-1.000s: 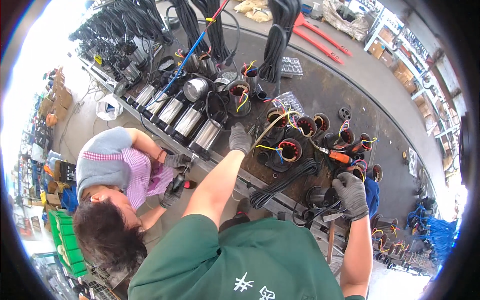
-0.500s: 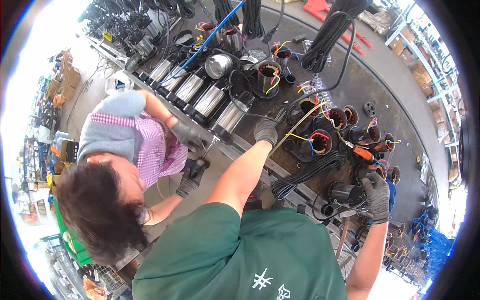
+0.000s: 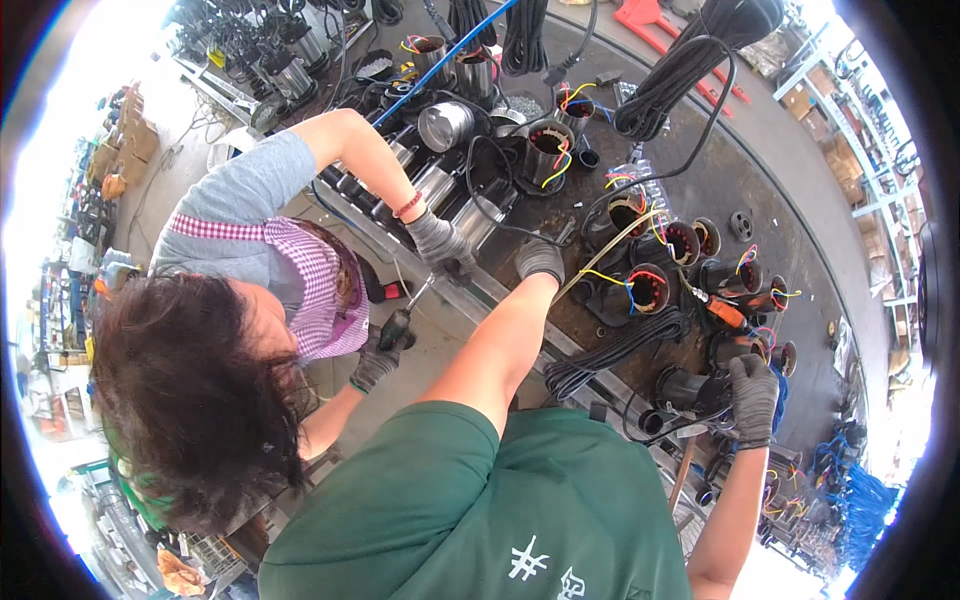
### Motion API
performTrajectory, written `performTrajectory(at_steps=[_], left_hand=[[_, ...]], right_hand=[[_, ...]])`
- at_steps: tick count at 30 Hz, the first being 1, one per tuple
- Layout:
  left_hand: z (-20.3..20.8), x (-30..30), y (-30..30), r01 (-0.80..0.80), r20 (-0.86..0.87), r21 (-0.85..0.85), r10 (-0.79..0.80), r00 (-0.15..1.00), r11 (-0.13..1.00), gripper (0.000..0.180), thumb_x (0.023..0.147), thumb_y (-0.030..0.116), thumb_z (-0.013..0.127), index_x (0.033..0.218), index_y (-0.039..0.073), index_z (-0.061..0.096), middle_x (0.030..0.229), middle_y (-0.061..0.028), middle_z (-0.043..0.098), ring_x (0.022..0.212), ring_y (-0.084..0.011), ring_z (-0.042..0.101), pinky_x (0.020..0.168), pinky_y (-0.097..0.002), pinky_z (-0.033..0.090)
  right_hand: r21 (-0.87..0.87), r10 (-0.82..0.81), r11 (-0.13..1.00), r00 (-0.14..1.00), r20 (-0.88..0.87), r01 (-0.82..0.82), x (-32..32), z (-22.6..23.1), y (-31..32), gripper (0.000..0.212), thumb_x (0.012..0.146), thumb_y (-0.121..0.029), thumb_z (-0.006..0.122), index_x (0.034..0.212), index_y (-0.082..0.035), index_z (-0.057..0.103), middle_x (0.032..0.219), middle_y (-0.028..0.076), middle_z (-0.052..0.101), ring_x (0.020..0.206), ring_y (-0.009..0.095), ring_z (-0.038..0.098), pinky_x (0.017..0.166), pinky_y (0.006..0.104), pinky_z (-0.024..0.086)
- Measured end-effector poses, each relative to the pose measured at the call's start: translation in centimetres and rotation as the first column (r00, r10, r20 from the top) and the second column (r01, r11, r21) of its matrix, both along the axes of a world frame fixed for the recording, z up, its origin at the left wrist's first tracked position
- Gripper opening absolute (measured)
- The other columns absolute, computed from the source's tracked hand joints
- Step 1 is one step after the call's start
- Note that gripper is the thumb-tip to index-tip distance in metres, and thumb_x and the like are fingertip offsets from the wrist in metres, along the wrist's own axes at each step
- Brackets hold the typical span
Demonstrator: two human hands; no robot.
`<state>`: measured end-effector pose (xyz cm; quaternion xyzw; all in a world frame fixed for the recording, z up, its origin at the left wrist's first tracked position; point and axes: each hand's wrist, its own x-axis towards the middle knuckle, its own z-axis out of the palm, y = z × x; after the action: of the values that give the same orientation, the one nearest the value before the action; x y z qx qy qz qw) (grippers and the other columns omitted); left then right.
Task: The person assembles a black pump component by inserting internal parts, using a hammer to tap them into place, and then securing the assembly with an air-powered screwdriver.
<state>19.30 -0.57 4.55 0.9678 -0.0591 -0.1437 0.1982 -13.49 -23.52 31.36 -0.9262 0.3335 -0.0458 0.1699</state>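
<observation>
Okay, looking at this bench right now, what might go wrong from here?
The co-worker's handheld tool points toward that person's other gloved hand; a slip might hurt it. The left hand reaches over the bench near an open housing whose yellow wire sticks out and could snag. The coiled black cable lies at the bench edge and might slide off if brushed.

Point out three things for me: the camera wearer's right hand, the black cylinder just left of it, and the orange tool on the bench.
Right hand (image 3: 754, 398): head view, on its gloved back.
Black cylinder (image 3: 686, 389): head view, on its side wall.
Orange tool (image 3: 726, 312): head view, on its orange body.
</observation>
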Motion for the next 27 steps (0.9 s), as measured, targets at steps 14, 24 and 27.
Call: performTrajectory(at_steps=[14,24,27], left_hand=[[-0.1,-0.3,-0.6,-0.123,-0.195,-0.133,0.095,0.976,0.983,0.045,0.105,0.03,0.036,0.114,0.002,0.071,0.116,-0.0247,0.071,0.108,-0.0406,0.07,0.089,-0.0517,0.056],[-1.5,-0.7,0.2,0.064,-0.05,-0.045,-0.066,0.997,0.997,0.035,0.103,0.017,0.039,0.112,0.004,0.07,0.108,-0.0215,0.073,0.098,-0.0383,0.073,0.081,-0.0482,0.059],[-1.2,-1.3,0.4,0.148,-0.018,-0.014,-0.148,0.989,0.989,0.035,0.103,0.018,0.038,0.112,0.004,0.07,0.108,-0.0217,0.073,0.098,-0.0383,0.073,0.081,-0.0484,0.059]], right_hand=[[0.081,0.011,0.997,1.0,0.012,-0.011,-0.2,0.4,-0.4,0.027,0.089,-0.026,0.07,0.091,0.001,0.072,0.077,0.018,0.071,0.068,0.03,0.069,0.067,0.0403,0.053],[0.149,0.131,0.978,0.988,0.083,-0.142,-0.2,1.2,0.6,0.02,0.085,-0.017,0.068,0.091,0.002,0.071,0.076,0.017,0.07,0.068,0.027,0.068,0.068,0.0368,0.054],[0.162,0.047,0.985,0.997,0.057,-0.055,-0.5,0.7,0.3,0.02,0.087,-0.017,0.067,0.091,0.002,0.071,0.076,0.017,0.069,0.066,0.025,0.066,0.067,0.0367,0.053]])
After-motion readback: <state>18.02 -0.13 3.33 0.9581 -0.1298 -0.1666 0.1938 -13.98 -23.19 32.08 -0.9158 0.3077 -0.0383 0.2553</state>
